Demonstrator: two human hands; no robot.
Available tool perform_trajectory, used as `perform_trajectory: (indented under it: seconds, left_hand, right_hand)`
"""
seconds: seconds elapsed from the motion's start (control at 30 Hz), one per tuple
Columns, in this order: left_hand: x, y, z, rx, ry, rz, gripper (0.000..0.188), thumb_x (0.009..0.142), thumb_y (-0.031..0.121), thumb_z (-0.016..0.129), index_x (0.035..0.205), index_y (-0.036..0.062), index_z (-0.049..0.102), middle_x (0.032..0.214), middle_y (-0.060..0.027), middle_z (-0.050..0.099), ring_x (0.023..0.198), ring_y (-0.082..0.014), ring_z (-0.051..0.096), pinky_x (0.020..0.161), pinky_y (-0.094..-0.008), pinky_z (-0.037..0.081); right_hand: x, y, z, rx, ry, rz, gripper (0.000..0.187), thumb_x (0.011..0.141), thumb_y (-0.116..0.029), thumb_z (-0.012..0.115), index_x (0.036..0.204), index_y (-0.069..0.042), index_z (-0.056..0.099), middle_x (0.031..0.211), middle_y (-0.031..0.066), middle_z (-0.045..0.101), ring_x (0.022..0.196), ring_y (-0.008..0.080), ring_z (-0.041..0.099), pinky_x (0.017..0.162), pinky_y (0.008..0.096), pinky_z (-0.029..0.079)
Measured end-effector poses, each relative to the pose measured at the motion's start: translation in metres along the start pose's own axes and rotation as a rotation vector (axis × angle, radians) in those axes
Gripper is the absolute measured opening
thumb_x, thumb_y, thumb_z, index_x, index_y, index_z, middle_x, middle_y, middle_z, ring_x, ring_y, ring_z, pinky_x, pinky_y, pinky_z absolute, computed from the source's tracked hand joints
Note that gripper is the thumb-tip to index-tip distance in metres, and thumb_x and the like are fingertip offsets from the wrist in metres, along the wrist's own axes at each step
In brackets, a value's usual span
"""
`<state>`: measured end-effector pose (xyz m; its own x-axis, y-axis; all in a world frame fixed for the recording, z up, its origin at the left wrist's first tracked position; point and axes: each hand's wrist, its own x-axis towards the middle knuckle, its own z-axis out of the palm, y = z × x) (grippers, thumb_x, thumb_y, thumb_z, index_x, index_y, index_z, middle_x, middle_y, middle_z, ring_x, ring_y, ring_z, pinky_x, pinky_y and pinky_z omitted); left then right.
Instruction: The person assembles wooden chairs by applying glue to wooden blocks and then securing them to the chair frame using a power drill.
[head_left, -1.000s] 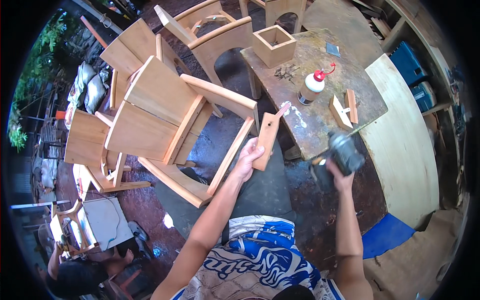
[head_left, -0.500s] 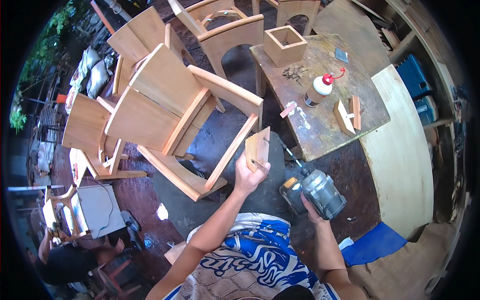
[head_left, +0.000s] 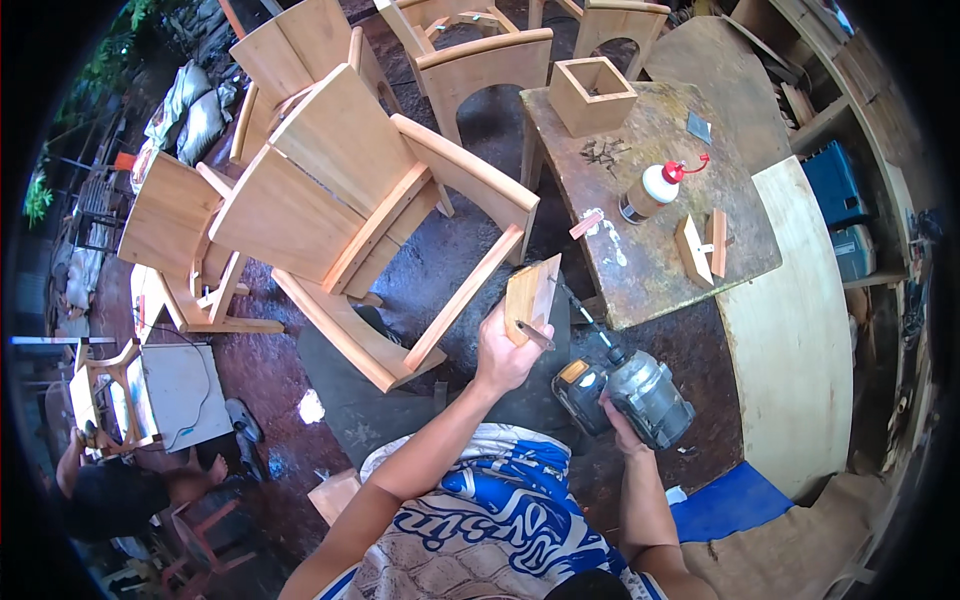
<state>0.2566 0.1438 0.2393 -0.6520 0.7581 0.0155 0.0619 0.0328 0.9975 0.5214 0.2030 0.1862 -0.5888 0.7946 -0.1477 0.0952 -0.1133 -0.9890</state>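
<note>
My left hand [head_left: 506,352] is closed around a small angled wooden block [head_left: 523,298] and holds it up in front of the chair frame. A thin dark screw-like piece [head_left: 534,334] sticks out by its fingers. In my right hand [head_left: 622,430] is a cordless drill [head_left: 650,400], gripped by its handle. Its long bit [head_left: 597,328] points up and left toward the block's right face; whether the tip touches cannot be told. Just beyond my left hand stands a wooden armchair frame [head_left: 320,225] with a two-panel back and an open seat.
At right, a stained work table [head_left: 640,270] carries a square wooden box [head_left: 592,98], a glue bottle [head_left: 648,195], loose screws [head_left: 605,152] and small wood pieces [head_left: 693,250]. More chairs [head_left: 180,230] stand left and beyond. A plywood sheet [head_left: 790,350] lies right. Another person [head_left: 120,495] sits lower left.
The view has shifted slightly, so chairs and table sit differently in the picture. Block and drill have moved slightly within it, still held in the same hands.
</note>
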Motion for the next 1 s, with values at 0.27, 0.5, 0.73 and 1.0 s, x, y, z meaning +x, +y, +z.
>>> perform_trajectory:
  seconds: [0.27, 0.5, 0.73, 1.0]
  left_hand:
    - [0.005, 0.007, -0.003, 0.074, -0.022, 0.077, 0.048, 0.078, 0.01, 0.075, 0.121, -0.0041, 0.059, 0.11, -0.0193, 0.068, 0.098, -0.0319, 0.069, 0.087, -0.0383, 0.053]
    - [0.01, 0.009, 0.008, 0.08, -0.029, 0.231, 0.051, 0.077, 0.011, 0.077, 0.122, -0.0036, 0.057, 0.109, -0.0215, 0.067, 0.098, -0.0374, 0.068, 0.085, -0.0399, 0.054]
    - [0.011, 0.003, 0.012, 0.067, -0.035, 0.251, 0.053, 0.077, 0.011, 0.077, 0.122, -0.0045, 0.057, 0.109, -0.0228, 0.066, 0.098, -0.0396, 0.068, 0.085, -0.0413, 0.054]
    - [0.014, 0.003, 0.013, 0.069, -0.043, 0.251, 0.054, 0.077, 0.011, 0.077, 0.124, -0.0046, 0.056, 0.111, -0.0229, 0.066, 0.099, -0.039, 0.068, 0.085, -0.0407, 0.054]
  right_hand:
    - [0.01, -0.026, -0.006, -0.063, -0.044, -0.07, 0.06, 0.079, -0.008, 0.078, 0.133, -0.004, 0.052, 0.11, 0.0101, 0.065, 0.1, 0.0239, 0.063, 0.089, 0.039, 0.049]
    - [0.007, -0.046, 0.001, 0.305, -0.069, 0.026, 0.055, 0.079, -0.027, 0.072, 0.121, 0.002, 0.052, 0.09, 0.0112, 0.06, 0.083, 0.0221, 0.058, 0.078, 0.0362, 0.046]
    - [0.009, -0.057, 0.0, 0.373, -0.051, 0.065, 0.055, 0.079, -0.027, 0.072, 0.12, 0.002, 0.05, 0.087, 0.0123, 0.059, 0.081, 0.0229, 0.058, 0.076, 0.0371, 0.047]
    - [0.009, -0.051, -0.005, 0.422, -0.075, 0.062, 0.057, 0.078, -0.028, 0.072, 0.12, 0.004, 0.05, 0.087, 0.0132, 0.059, 0.08, 0.0226, 0.058, 0.075, 0.0365, 0.047]
